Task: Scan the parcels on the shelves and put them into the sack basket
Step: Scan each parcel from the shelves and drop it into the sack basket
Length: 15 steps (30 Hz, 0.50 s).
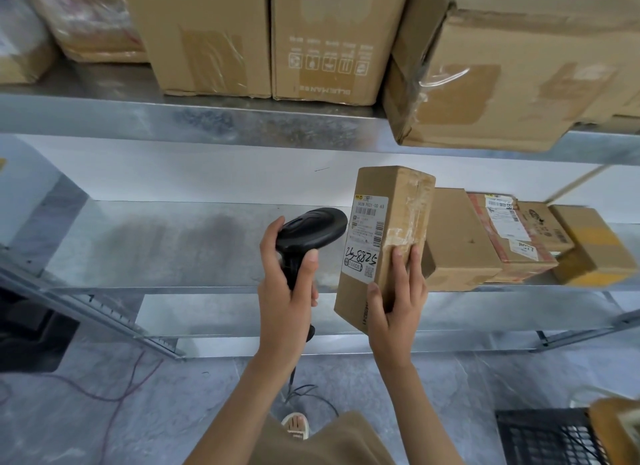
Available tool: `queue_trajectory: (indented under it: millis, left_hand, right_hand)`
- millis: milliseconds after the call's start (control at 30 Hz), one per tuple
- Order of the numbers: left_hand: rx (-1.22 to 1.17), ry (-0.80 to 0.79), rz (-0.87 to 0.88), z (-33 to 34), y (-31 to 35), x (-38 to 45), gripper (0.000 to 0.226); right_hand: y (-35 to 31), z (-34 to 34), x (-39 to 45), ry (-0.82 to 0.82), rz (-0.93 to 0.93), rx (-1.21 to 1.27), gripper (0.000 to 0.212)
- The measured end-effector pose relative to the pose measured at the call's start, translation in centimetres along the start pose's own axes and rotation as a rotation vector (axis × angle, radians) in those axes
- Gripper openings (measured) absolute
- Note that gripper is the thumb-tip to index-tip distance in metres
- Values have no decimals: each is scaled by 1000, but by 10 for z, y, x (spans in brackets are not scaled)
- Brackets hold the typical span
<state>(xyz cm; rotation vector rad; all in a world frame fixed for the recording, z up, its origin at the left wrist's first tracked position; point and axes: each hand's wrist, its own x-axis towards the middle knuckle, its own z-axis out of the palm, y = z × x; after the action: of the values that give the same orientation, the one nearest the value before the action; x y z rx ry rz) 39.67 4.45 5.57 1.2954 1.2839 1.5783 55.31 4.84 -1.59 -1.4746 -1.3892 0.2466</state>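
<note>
My right hand [398,301] grips a brown cardboard parcel [398,215] by its lower right edge and holds it upright in front of the middle shelf [173,242]. The parcel's white label with barcodes and handwritten digits faces left. My left hand [287,291] grips the handle of a black barcode scanner [311,230], whose head points at that label from a short gap away. A dark mesh basket [540,437] shows at the bottom right corner, with a brown parcel [616,430] partly in view at its right side.
Several more parcels [460,242] lie in a row on the middle shelf to the right. Large cartons [332,38] crowd the upper shelf, one [502,83] overhanging its edge. The scanner's cable [304,392] hangs to the floor beside a sandalled foot [296,424].
</note>
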Motion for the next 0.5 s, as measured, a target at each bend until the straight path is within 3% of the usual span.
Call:
queue_trajectory:
  millis: [267,500]
  left_hand:
    - [-53,-131,-23,9,-4,0,49]
    - [-53,-309,-15,56,-7,-10,51]
  right_hand:
    - [-9,-21,0,50,132,91,63]
    - [2,-74,-5,208,280,153,61]
